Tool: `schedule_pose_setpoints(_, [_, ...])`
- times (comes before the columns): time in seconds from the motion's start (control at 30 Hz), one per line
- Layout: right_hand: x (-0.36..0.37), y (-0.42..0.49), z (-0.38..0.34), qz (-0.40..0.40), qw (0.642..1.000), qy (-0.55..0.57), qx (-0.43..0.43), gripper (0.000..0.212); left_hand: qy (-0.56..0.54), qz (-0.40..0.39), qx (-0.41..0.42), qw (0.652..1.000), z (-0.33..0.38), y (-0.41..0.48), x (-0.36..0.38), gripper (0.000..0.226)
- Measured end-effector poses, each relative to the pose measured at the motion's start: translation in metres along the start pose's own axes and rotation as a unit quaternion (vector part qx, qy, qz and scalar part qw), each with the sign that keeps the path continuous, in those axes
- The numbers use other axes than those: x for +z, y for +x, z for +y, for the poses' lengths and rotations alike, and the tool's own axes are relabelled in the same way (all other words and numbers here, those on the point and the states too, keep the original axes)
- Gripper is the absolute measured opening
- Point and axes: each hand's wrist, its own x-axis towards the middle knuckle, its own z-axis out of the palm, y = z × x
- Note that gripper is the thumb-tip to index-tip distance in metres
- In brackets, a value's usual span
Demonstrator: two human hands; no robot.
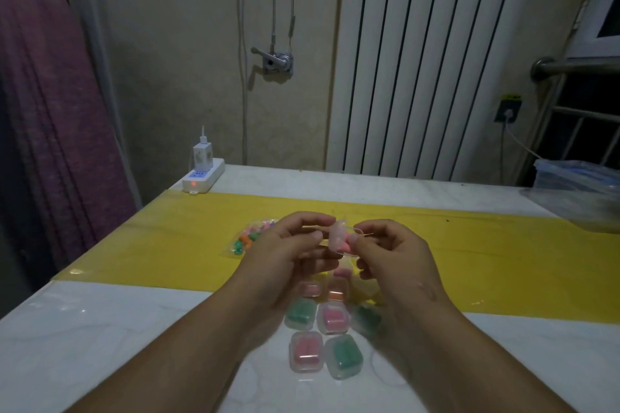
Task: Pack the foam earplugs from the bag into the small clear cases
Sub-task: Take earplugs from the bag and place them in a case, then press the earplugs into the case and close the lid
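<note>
Earplugs (345,246), pink, sat in a clear case (336,238) pinched between left hand (288,251) and right hand (396,251), seemingly for closing.

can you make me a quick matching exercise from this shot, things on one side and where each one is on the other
Things:
1. bag of earplugs
2. power strip
3. open clear case
4. filled cases

Places:
A. held up between both hands
B. far left corner of the table
C. on the white tabletop under the forearms
D. on the yellow strip, behind the left hand

Pairs: 1-D, 2-B, 3-A, 4-C
</note>
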Motion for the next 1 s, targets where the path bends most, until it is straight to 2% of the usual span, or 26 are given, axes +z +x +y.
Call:
schedule_pose_setpoints(0.1, [0.001, 0.001, 0.004, -0.014, 0.999, 0.026, 0.017, 0.005, 0.070, 0.005, 0.020, 0.997, -0.002, 0.001, 0.002, 0.025])
schedule_pose_setpoints(0.2, [0.002, 0.002, 0.007, -0.024, 0.995, 0.085, 0.044, 0.029, 0.097, 0.037, 0.040, 0.994, -0.002, 0.004, 0.001, 0.034])
schedule_pose_setpoints(0.27, [0.001, 0.001, 0.005, -0.039, 0.996, 0.064, 0.047, 0.032, 0.098, 0.043, 0.051, 0.993, -0.003, 0.006, -0.001, 0.036])
schedule_pose_setpoints(0.37, [0.001, -0.001, 0.004, -0.058, 0.997, 0.002, 0.049, 0.018, 0.119, 0.044, 0.046, 0.991, -0.006, 0.005, -0.002, 0.034])
schedule_pose_setpoints(0.47, [-0.002, 0.003, 0.002, -0.018, 0.999, -0.046, 0.016, 0.006, 0.137, 0.079, 0.081, 0.984, -0.007, 0.008, -0.005, 0.025])
schedule_pose_setpoints(0.53, [-0.012, 0.009, -0.004, 0.024, 0.994, -0.095, -0.037, 0.005, 0.179, 0.116, 0.122, 0.969, -0.006, 0.012, -0.009, 0.022])
schedule_pose_setpoints(0.6, [-0.024, 0.013, -0.013, 0.030, 0.990, -0.117, -0.069, 0.009, 0.218, 0.138, 0.158, 0.953, -0.004, 0.012, -0.010, 0.019])
schedule_pose_setpoints(0.73, [-0.044, 0.013, -0.021, -0.046, 0.977, -0.210, -0.016, 0.004, 0.259, 0.179, 0.169, 0.934, -0.005, 0.011, -0.010, 0.022])
schedule_pose_setpoints(0.87, [-0.049, 0.015, -0.017, -0.053, 0.939, -0.339, 0.024, 0.012, 0.446, 0.193, 0.204, 0.849, -0.011, 0.020, -0.023, 0.030])
schedule_pose_setpoints(1.0, [-0.044, 0.015, -0.013, -0.061, 0.913, -0.401, 0.035, 0.017, 0.488, 0.187, 0.211, 0.826, -0.015, 0.022, -0.026, 0.024])
